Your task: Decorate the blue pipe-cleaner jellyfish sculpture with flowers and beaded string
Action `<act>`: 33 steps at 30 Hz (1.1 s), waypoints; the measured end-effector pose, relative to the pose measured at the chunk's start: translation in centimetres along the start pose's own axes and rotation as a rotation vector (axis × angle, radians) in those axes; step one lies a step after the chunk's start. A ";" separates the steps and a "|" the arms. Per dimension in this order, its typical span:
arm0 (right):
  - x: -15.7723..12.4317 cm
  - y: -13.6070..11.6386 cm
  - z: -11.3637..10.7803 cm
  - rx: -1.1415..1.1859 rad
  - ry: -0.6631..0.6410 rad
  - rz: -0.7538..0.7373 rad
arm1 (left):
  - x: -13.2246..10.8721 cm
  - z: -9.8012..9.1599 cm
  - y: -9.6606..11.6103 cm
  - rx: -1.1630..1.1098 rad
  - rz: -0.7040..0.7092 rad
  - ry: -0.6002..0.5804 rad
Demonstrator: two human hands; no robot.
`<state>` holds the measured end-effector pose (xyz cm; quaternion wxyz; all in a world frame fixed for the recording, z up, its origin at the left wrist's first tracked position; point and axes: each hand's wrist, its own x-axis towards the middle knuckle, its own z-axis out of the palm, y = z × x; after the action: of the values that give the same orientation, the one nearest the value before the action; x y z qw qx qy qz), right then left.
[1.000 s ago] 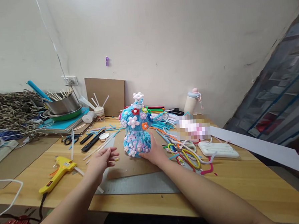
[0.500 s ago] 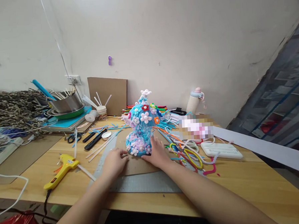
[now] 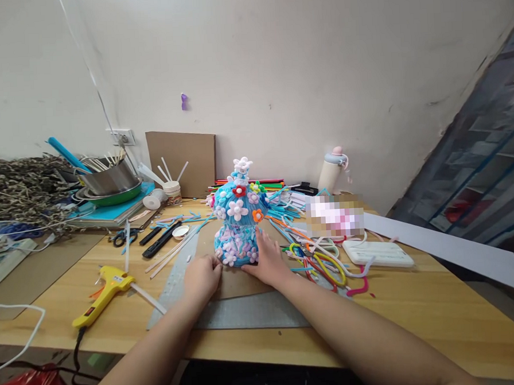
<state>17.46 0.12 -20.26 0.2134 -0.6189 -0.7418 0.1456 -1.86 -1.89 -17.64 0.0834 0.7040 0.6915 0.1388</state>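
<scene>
A blue mushroom-shaped pipe-cleaner craft (image 3: pixel 235 234) stands on a piece of cardboard (image 3: pixel 244 285) in front of me. Colourful flowers cover its cap and base, with a white flower at the very top. My right hand (image 3: pixel 270 261) holds its base from the right, thumb along the front and fingers up the side. At the lower left of the base is my left hand (image 3: pixel 202 277), fingers curled and thumb pressed in. Whether it pinches anything is hidden.
A yellow glue gun (image 3: pixel 102 292) lies at left, near scissors (image 3: pixel 125 236) and a black cutter (image 3: pixel 161 242). Loose pipe cleaners (image 3: pixel 325 263) and a white power strip (image 3: pixel 377 254) lie at right. A bottle (image 3: pixel 331 171) stands behind.
The craft has turned a little, and its cap now faces me differently. My left hand's fingers have closed in beside the base. My right hand keeps its hold.
</scene>
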 end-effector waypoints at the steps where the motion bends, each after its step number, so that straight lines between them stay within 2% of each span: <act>1: 0.0 0.1 0.1 0.002 -0.002 0.001 | -0.3 -0.3 -0.2 0.008 0.011 -0.004; 4: 0.2 0.2 0.2 0.003 -0.009 -0.004 | -1.8 -1.7 -0.9 -0.027 0.045 -0.075; 8: 0.3 0.3 0.1 -0.001 -0.035 0.000 | -4.8 -4.5 -2.3 -0.272 0.176 -0.401; 9: 0.3 0.2 0.0 -0.001 -0.044 0.000 | -5.4 -5.1 -2.7 -0.320 0.205 -0.451; 10: 0.3 0.2 -0.1 0.000 -0.051 0.002 | -5.8 -5.5 -3.1 -0.360 0.211 -0.453; 13: 0.2 0.1 -0.2 0.000 -0.060 0.010 | -6.1 -5.6 -3.9 -0.396 0.138 -0.298; 16: 0.1 0.2 -0.2 -0.001 -0.062 -0.001 | -5.4 -4.2 -3.9 -0.306 0.063 -0.172; 20: 0.1 0.4 -0.1 -0.002 -0.050 -0.013 | -4.8 -2.0 -2.7 -0.247 0.136 -0.122; 24: 0.1 0.4 0.1 -0.002 -0.035 -0.011 | -4.8 -0.9 -1.4 -0.263 0.178 -0.092; 30: 0.1 0.5 0.0 0.007 -0.043 -0.020 | -4.6 -1.2 -1.3 -0.072 0.190 -0.070; 33: 0.1 0.5 -0.1 0.009 -0.046 -0.025 | -4.4 -2.0 -1.8 -0.056 0.105 -0.061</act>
<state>17.94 0.27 -20.42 0.2011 -0.6052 -0.7534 0.1604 -4.24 -6.41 -16.65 0.1166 0.7405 0.6467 0.1409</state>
